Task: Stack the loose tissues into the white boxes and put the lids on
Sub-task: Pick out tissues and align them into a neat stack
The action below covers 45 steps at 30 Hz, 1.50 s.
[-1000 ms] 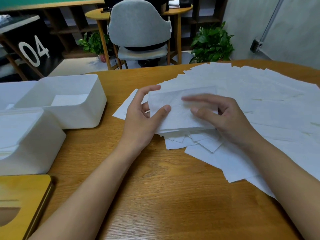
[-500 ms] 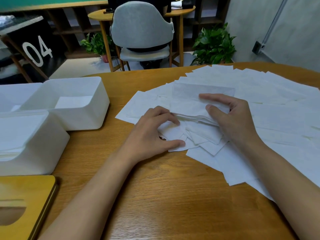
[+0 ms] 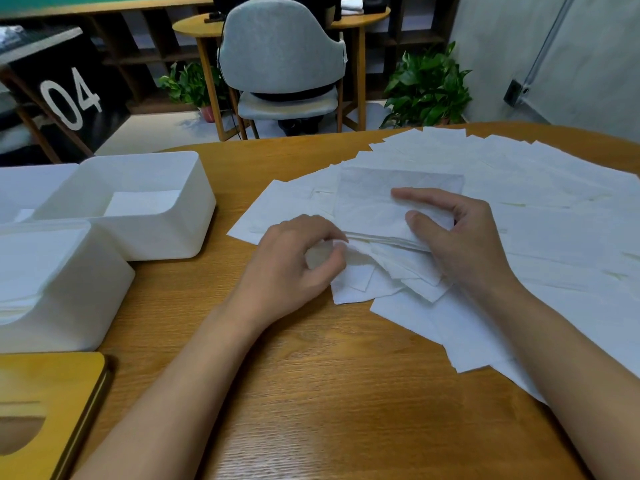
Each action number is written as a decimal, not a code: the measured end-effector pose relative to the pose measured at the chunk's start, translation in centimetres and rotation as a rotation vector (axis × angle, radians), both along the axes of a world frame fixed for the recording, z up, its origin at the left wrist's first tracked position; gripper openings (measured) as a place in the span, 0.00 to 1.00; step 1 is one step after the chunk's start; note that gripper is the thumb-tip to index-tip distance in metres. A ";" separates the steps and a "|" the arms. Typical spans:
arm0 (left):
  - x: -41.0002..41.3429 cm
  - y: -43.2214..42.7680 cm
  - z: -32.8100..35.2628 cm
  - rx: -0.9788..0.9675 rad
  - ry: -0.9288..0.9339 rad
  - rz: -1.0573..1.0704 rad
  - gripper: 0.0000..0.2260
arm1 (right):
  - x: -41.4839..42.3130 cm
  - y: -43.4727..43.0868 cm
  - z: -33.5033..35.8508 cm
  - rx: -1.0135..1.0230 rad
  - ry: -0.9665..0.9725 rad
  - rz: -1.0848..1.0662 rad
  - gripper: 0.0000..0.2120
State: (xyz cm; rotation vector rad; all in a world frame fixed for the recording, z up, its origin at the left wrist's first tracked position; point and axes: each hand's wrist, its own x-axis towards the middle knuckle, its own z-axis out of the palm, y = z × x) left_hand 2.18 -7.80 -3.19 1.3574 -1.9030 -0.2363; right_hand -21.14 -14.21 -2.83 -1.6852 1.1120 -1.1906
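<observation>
A wood-grain worktop [image 3: 311, 393] carries loose tissues [image 3: 554, 237] fanned across its right half. The right hand [image 3: 464, 244] has its grip clasped round a small stack [image 3: 374, 209] resting on them; the left hand [image 3: 291, 268] pinches a tissue edge just beside it. Two open white boxes [image 3: 166, 237] stand at the left, a wooden lid [image 3: 45, 393] nearest. Behind are a grey chair [image 3: 280, 46] and potted plants [image 3: 426, 88].

light: soft, even indoor | shadows: faint | focus: sharp centre | edges: wide-angle bending, slight blur
</observation>
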 end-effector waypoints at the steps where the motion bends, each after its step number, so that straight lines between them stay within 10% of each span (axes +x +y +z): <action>1: -0.2 0.2 0.3 -0.038 0.043 0.012 0.07 | -0.1 0.0 0.0 -0.006 0.006 0.004 0.15; 18: -1.0 0.6 1.4 0.091 0.421 0.027 0.16 | 0.9 1.1 0.5 -0.015 -0.050 0.047 0.04; 39: -0.7 0.6 2.5 0.325 0.582 0.044 0.15 | 1.4 2.0 0.7 -0.021 0.114 0.312 0.37; 45: -0.5 0.1 1.3 0.115 0.485 0.188 0.18 | 1.5 1.9 0.5 -0.078 0.077 0.318 0.36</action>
